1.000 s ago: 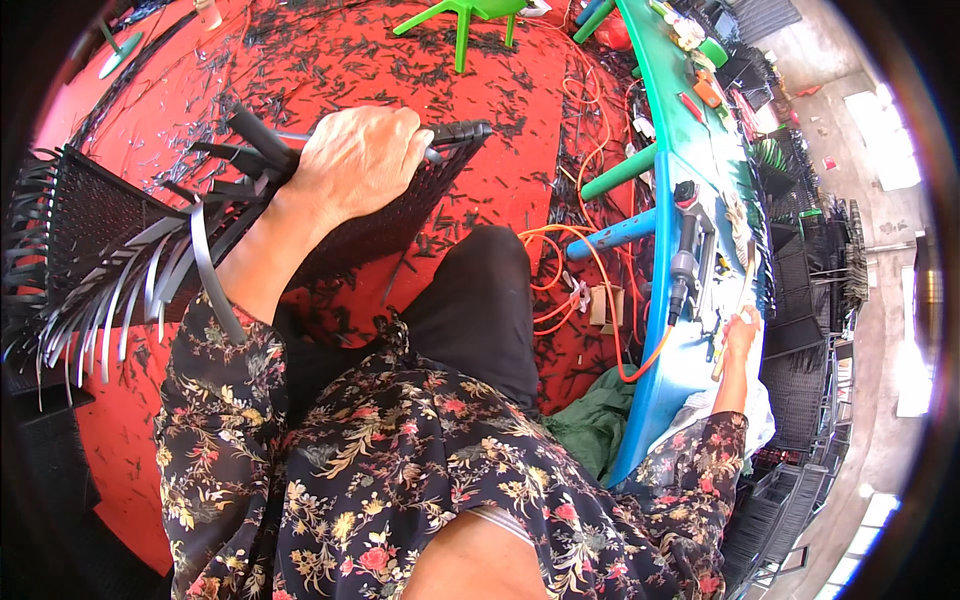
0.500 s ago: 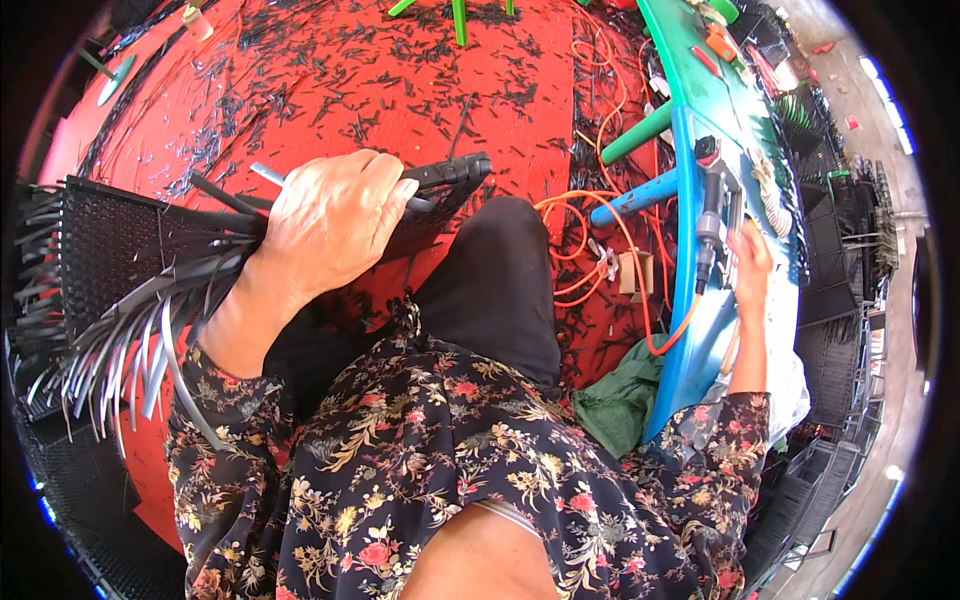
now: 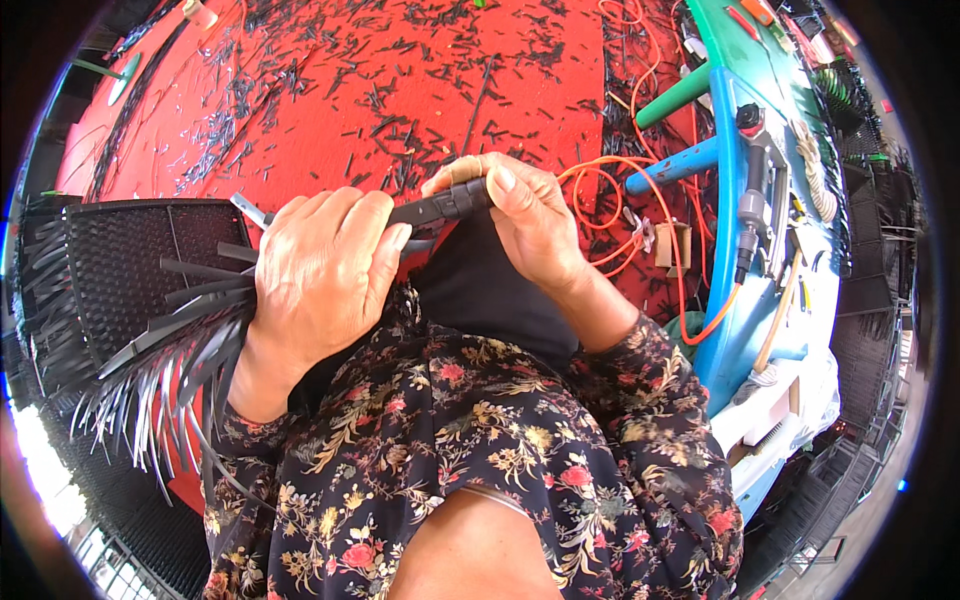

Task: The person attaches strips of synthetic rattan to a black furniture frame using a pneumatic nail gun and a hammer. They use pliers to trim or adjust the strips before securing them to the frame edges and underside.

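My left hand (image 3: 320,270) is closed around the edge of a black woven plastic panel (image 3: 140,265). Many loose black strips (image 3: 165,365) fan out below the wrist. A thin, silvery piece (image 3: 248,210) pokes out past my left knuckles; its kind is hidden by the grip. At the other end of the edge, my right hand (image 3: 530,215) grips the strip-wrapped corner (image 3: 462,200) between thumb and fingers. The panel's edge lies across in front of my lap.
On the right stands a blue table (image 3: 725,300) bearing a grey and black air tool (image 3: 755,200) with an orange hose (image 3: 682,300). A green table (image 3: 745,45) adjoins it. Black strip scraps (image 3: 380,130) litter the red floor (image 3: 300,120). A small cardboard box (image 3: 673,247) sits under the blue table.
My right hand has come from beside the air tool on the blue table to the panel's corner and closed on it. My left hand keeps its grip, slightly lower and further right.
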